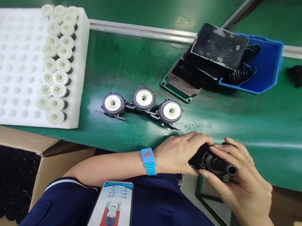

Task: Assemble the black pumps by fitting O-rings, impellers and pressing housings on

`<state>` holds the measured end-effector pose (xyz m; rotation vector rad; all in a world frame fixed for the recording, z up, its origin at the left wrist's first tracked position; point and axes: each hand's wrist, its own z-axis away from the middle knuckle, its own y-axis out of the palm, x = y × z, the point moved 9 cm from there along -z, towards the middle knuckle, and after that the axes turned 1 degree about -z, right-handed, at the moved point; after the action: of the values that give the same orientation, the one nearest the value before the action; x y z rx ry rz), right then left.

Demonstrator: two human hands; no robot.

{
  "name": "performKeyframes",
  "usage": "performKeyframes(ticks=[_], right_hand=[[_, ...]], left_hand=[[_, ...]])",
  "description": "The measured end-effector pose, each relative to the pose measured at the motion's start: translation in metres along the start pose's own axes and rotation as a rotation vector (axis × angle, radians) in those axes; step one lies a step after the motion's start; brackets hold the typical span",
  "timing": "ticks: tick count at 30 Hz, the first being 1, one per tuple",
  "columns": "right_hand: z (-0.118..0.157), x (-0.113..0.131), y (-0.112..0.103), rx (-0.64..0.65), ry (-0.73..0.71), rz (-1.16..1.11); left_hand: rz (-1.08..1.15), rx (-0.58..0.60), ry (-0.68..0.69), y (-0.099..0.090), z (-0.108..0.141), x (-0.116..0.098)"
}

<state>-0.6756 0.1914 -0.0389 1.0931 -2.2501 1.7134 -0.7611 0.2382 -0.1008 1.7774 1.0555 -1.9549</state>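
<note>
Close to my body, at the bench's front edge, both hands are closed around a black plastic housing [215, 162] with a round pipe stub pointing toward the lower right. My left hand [186, 153], with a blue band on its wrist, grips its left side; part of the fingers is hidden. On the other side, my right hand [242, 182] has its thumb on the near edge and fingers over the top. Beyond my left hand stand three round black housings, each with a white disc [170, 111] in its centre.
A white foam tray [81, 85] at the left holds several white-topped round parts. Back right, a black block [217, 47] stands by a blue bin [271, 70] containing black rings. Dark parts lie far right. An open cardboard box [43, 169] with black pieces is lower left.
</note>
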Motion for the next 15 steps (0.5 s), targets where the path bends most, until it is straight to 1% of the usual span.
performKeyframes(ticks=[3, 6, 8, 15], right_hand=[[0.003, -0.005, 0.007, 0.044, -0.043, 0.036], [0.005, -0.01, 0.01, 0.027, -0.077, 0.041], [0.005, -0.014, 0.011, 0.001, -0.068, 0.03], [0.005, -0.014, 0.017, -0.003, -0.012, 0.012]], left_hand=[[-0.004, 0.018, 0.006, 0.001, -0.002, 0.001], [0.002, 0.025, 0.023, 0.002, -0.003, 0.001], [0.006, 0.012, 0.039, 0.003, -0.002, 0.001], [-0.039, -0.023, 0.076, 0.007, 0.0, -0.002]])
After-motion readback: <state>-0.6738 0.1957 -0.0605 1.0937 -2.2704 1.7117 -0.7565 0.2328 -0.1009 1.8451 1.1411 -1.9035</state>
